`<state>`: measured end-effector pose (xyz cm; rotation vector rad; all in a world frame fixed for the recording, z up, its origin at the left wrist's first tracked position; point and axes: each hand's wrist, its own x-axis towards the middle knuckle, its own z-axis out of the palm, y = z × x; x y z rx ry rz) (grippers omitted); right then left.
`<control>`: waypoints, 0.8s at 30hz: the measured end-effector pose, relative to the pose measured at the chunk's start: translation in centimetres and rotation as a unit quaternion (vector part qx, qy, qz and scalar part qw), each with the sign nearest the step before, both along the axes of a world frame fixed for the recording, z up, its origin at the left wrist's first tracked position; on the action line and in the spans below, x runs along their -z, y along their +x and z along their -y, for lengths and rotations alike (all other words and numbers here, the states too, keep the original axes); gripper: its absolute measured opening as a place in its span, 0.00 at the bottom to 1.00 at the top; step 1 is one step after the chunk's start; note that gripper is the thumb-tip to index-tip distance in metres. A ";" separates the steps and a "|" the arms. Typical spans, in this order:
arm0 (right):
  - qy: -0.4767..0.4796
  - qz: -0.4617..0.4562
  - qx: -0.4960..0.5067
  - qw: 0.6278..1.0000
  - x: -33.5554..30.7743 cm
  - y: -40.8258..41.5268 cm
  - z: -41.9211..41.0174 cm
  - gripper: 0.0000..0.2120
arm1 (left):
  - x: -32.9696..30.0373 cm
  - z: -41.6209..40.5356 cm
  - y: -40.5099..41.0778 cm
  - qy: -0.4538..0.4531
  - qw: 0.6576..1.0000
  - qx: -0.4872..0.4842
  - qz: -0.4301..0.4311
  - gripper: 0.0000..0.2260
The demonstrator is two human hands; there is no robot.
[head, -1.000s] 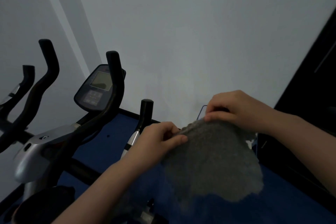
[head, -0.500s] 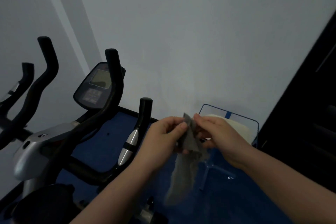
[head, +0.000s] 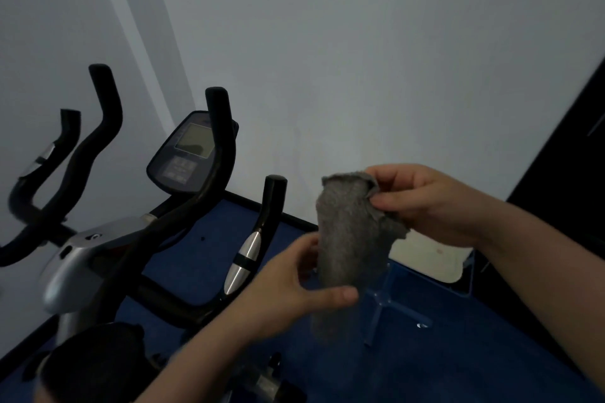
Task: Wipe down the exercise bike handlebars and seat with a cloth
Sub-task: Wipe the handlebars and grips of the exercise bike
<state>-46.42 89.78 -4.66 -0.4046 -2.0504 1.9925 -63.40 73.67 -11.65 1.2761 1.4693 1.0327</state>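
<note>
Both hands, the right hand point(head: 435, 206) pinching and the left hand point(head: 294, 288) cupping, held a grey fuzzy cloth point(head: 352, 239) mid-frame; the black curved handlebars point(head: 216, 173) at left apparently awaited wiping.

- I see a plain pale grey wall point(head: 360, 59) filling the upper view.
- Blue carpeted floor point(head: 458, 353) spreads below it.
- A white-topped stand with a blue metal frame point(head: 429, 258) sits near the wall, partly hidden.
- A dark panel point(head: 569, 180), too dim to identify, runs down the right edge.

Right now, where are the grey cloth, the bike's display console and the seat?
grey cloth point(head: 352, 239), head view, middle of the hanging fabric.
display console point(head: 190, 154), head view, its face.
seat point(head: 95, 363), head view, dark top.
</note>
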 end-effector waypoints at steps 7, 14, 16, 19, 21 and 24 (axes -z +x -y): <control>0.038 0.022 0.003 0.999 -1.9 0.6 -2.8 0.05 | 1.2 0.7 -1.1 -0.018 0.987 0.040 0.156 0.17; 0.326 0.017 0.167 0.930 -0.1 0.4 -0.7 0.12 | 0.7 0.3 -0.7 -0.070 0.951 -0.035 0.300 0.14; 0.436 -0.031 0.116 0.892 0.8 0.5 1.5 0.12 | 0.4 0.1 -0.7 -0.076 0.914 -0.025 0.398 0.21; 0.580 -0.007 -0.034 0.814 3.0 1.4 4.5 0.15 | -0.4 0.1 -1.0 -0.073 0.875 0.010 0.479 0.35; 0.609 0.033 -0.085 0.788 4.2 1.8 5.2 0.17 | -0.5 0.0 -0.7 -0.074 0.923 -0.015 0.377 0.31; 0.482 0.015 -0.057 0.874 4.6 2.1 4.7 0.16 | -0.1 -0.4 -0.3 -0.037 0.954 -0.068 0.291 0.19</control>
